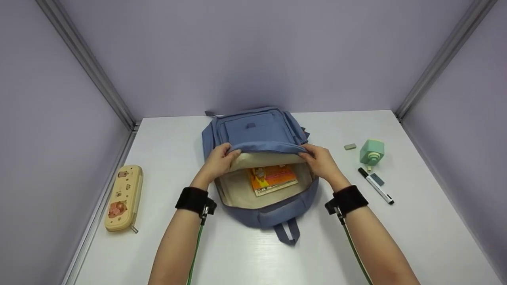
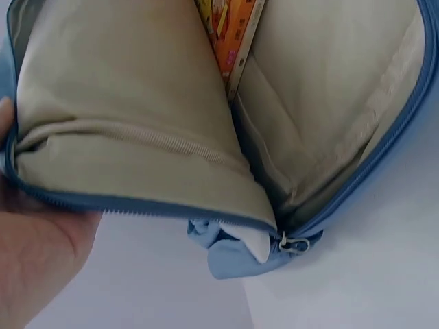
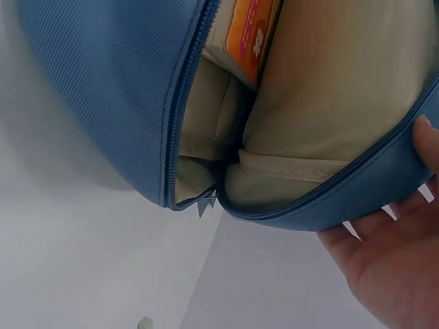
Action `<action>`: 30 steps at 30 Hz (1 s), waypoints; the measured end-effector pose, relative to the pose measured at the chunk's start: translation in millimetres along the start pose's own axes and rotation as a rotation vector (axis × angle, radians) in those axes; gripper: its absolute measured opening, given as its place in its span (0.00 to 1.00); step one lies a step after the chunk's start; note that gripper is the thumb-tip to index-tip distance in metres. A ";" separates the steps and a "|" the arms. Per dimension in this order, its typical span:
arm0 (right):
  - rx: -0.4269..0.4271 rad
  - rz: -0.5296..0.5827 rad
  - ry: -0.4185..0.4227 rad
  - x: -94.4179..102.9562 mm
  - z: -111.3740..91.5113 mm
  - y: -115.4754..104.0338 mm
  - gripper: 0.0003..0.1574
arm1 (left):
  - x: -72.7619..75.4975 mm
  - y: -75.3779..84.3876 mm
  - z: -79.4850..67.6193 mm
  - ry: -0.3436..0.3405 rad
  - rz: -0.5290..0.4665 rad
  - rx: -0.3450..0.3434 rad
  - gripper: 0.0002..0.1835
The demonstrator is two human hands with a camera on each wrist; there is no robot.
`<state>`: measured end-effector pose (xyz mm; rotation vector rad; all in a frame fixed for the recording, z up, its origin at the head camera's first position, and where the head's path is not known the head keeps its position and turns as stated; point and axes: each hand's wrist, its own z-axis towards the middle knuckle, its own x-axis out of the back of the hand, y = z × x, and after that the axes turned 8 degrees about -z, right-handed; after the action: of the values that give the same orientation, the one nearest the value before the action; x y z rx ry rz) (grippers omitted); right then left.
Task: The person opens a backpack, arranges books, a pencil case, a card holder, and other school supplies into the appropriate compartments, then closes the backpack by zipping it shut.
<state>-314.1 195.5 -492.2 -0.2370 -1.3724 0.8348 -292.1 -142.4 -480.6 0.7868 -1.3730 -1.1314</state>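
Observation:
A blue backpack (image 1: pixel 253 128) lies on the white table with its main zip undone and its beige lining showing. My left hand (image 1: pixel 219 161) grips the left side of the raised front flap, thumb on the inner side. On the flap's right side, my right hand (image 1: pixel 323 162) pinches the edge between thumb and fingers. Inside the bag rests an orange and yellow book (image 1: pixel 273 178), also seen partly in both wrist views. A zip pull (image 2: pixel 295 245) hangs at the corner of the opening in the left wrist view.
At the left lies a yellow pencil case (image 1: pixel 123 198) with printed pictures. To the right are a green bottle-like box (image 1: pixel 372 152), a small grey-green block (image 1: pixel 350 147), a white marker with black ends (image 1: pixel 378 187) and a dark flat piece (image 1: pixel 377 179). Walls enclose the table's back and sides.

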 end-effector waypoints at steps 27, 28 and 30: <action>0.315 -0.117 -0.214 -30.2 -51.0 -4.1 0.17 | -8.5 0.6 -12.3 -0.366 0.369 0.102 0.28; 0.315 -0.115 -0.224 -31.3 -52.6 -3.2 0.17 | -9.5 -0.7 -12.9 -0.374 0.388 0.104 0.28; 0.310 -0.110 -0.245 -33.7 -55.5 -1.0 0.17 | -11.2 -3.8 -14.6 -0.389 0.429 0.121 0.29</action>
<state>-261.5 190.4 -529.9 0.1858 -1.4454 0.9933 -276.8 -135.9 -489.3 0.3317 -1.8431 -0.8913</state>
